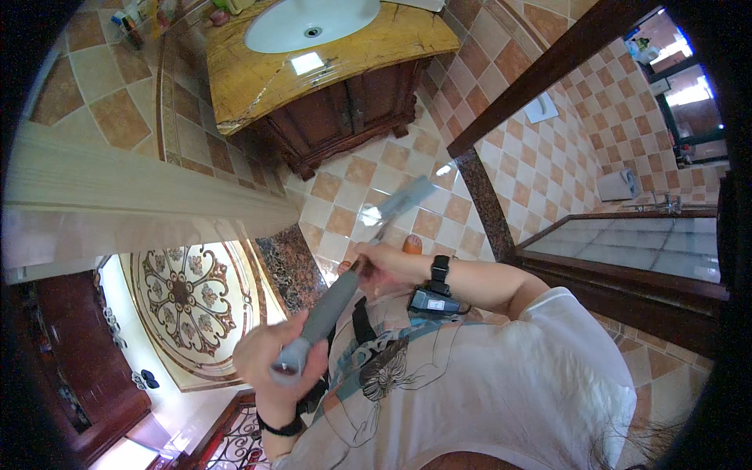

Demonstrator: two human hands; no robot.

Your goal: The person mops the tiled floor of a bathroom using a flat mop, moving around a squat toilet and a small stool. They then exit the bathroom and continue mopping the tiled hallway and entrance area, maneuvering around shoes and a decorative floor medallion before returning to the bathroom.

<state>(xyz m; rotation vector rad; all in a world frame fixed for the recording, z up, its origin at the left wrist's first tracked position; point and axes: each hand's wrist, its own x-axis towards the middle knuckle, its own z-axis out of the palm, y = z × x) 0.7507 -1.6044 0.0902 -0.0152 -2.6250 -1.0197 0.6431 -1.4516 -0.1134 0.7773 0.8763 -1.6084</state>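
Note:
A long-handled grey floor tool, apparently a flat mop, slants across the view before me. My left hand wraps around the thick upper end of its handle, a dark band on the wrist. Farther down, my right hand closes around the thinner pole, with a black strap on that wrist. The tool's flat grey head is over the checkered tile floor, past my feet, and looks blurred. Whether it touches the tiles cannot be told.
A washbasin is set in a yellow stone counter above a dark wood cabinet. A dark stone threshold and wood frame stand right. Left are a pale door-like panel and a patterned floor medallion.

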